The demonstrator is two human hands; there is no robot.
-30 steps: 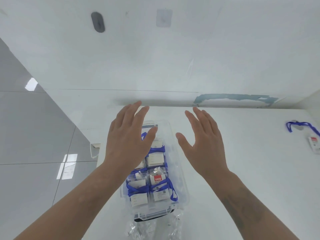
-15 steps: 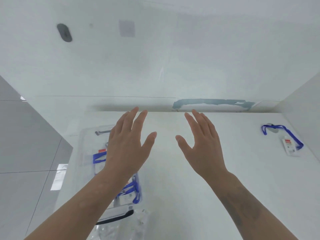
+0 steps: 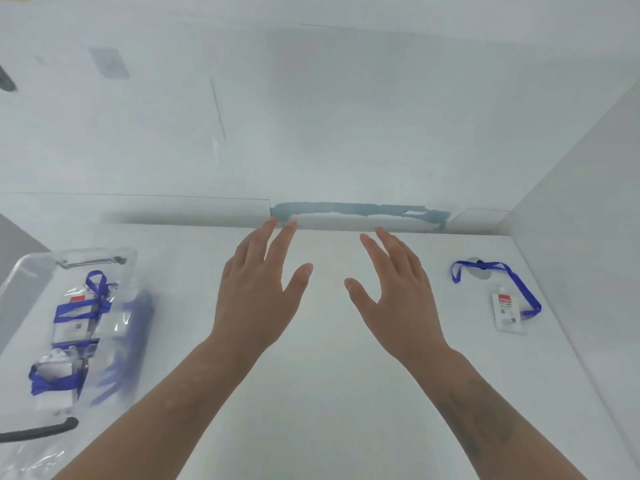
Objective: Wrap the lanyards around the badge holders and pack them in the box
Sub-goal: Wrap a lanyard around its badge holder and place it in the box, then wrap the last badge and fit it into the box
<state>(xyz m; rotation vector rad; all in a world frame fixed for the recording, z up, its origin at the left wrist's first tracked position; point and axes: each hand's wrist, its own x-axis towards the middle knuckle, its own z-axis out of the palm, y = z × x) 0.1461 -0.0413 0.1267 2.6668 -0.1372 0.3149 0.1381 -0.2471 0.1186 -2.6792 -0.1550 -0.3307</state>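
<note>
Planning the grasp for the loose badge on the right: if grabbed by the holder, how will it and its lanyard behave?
The badge holder looks flat and thin, so probably light and hard to get under. Its blue lanyard lies in a slack loop, likely floppy, and would dangle. The clear sleeve may be slippery.

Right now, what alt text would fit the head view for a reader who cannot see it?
Two empty hands, left hand and right hand, hover open over a white table. At far left a clear plastic box holds badge holders wrapped in blue lanyards; at far right one badge holder lies with its blue lanyard unwrapped.
</note>
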